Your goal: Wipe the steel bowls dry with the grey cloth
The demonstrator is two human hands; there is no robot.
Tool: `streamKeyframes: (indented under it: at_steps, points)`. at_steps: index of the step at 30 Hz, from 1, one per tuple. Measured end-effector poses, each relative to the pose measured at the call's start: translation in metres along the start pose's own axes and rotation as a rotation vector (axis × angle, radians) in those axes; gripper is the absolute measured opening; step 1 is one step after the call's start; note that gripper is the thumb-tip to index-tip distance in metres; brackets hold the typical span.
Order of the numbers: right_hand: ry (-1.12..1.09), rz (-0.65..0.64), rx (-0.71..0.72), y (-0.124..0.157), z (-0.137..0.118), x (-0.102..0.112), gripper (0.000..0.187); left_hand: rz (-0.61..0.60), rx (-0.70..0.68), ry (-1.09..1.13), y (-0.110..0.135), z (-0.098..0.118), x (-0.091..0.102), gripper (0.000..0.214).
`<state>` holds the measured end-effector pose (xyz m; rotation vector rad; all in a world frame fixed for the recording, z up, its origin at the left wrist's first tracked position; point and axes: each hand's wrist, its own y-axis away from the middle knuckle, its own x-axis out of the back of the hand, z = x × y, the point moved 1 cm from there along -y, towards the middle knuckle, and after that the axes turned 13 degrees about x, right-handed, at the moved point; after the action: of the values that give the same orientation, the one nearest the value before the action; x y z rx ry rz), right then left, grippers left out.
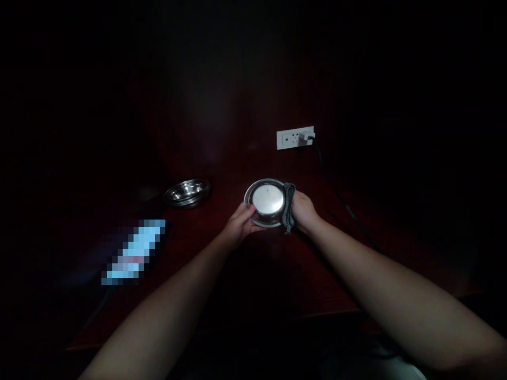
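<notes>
Metal dish (268,199): silver-grey, its round base paler, with a bright white glare toward the lower right and a darker side wall
Cloth (289,208): dark grey with a blue-green cast, lightly flecked
Stacked metal bowls (187,194): silver, streaked with white glints and near-black reflections
Tabletop (277,287): deep reddish brown, fading to black
Wall (225,121): nearly black, tinged dull red
Socket plate (285,140): greyish white, with dark holes
Plug (306,136): white
Cable (349,210): blackish
Pixelated panel (137,248): square blocks of light blue, with a band of mauve and dull red
</notes>
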<state>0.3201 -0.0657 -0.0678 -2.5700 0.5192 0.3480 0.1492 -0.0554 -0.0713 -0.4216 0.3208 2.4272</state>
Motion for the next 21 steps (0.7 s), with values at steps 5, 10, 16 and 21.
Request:
streamKeyframes:
  at_steps: [5,10,16,21]
  points:
    - [0.038,-0.041,-0.054,0.001,-0.003,0.0,0.039,0.061,-0.025,0.014,0.001,0.003,0.001,0.042]
    - [0.076,-0.106,-0.171,0.004,-0.008,0.001,0.039,0.112,-0.064,0.008,-0.001,0.002,0.005,0.038]
    - [0.107,-0.279,-0.274,0.01,-0.012,0.001,0.034,0.076,-0.08,-0.195,0.0,0.001,0.007,0.038]
    - [0.034,-0.339,-0.246,0.012,-0.012,-0.002,0.035,0.1,-0.123,-0.166,-0.001,-0.001,0.005,0.037]
